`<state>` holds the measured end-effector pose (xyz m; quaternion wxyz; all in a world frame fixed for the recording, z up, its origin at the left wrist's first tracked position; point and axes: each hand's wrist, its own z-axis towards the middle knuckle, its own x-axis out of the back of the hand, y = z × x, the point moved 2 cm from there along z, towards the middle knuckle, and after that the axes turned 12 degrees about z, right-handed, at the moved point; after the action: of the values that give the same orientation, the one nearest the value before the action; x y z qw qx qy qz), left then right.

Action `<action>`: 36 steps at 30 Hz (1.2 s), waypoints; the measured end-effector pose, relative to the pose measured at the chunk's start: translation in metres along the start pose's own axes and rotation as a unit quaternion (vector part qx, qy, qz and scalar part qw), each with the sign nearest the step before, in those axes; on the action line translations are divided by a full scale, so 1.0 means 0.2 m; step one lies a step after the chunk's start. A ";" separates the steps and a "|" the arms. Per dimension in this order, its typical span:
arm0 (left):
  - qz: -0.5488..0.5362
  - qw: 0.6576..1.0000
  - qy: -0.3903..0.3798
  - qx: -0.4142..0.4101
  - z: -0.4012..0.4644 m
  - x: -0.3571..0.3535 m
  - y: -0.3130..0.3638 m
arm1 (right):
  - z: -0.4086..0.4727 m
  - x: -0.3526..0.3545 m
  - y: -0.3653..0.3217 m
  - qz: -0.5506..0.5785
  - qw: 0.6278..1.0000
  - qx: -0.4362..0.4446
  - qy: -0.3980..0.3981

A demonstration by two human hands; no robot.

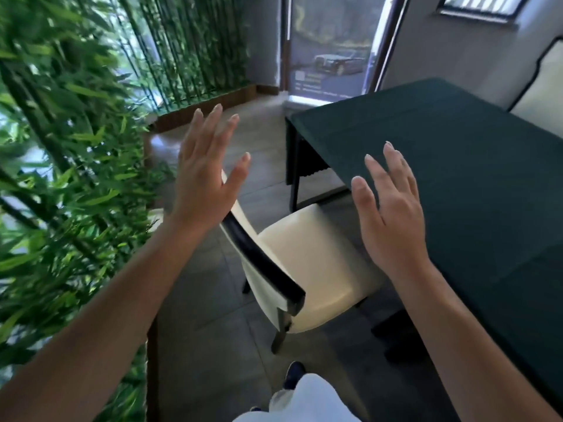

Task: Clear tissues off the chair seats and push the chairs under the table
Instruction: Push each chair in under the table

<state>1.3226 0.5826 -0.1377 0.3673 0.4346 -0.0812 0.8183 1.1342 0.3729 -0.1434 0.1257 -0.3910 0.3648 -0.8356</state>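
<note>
Both hands hover in mid-frame with fingers spread wide and holding nothing, the left hand point(207, 175) over the chair's point(307, 266) dark-trimmed backrest and the right hand point(390, 214) over the near edge of the dark green bench point(475, 166). The cream chair stands at lower centre, its seat bare, its front edge reaching just under the bench edge. Bamboo point(70, 153) fills the left of the frame.

No readable text anywhere. Only blurred, illegible lines on the car poster point(332, 56) behind the table point(457, 153).
</note>
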 end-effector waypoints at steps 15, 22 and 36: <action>-0.104 0.983 -0.024 -0.148 0.34 -0.32 0.16 | 0.18 -0.03 0.17 -0.054 0.993 -0.077 0.076; -0.168 0.947 -0.081 -0.261 0.44 -0.52 0.14 | -0.04 -0.13 0.10 -0.095 0.959 -0.178 0.200; -0.270 0.876 -0.176 -0.358 0.25 -0.64 -0.09 | -0.33 -0.48 -0.25 -0.134 0.931 -0.263 0.215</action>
<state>1.4130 0.5055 -0.2089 0.6843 0.4148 -0.3116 0.5125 1.1515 0.4892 -0.1903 -0.1765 -0.2666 0.5338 -0.7828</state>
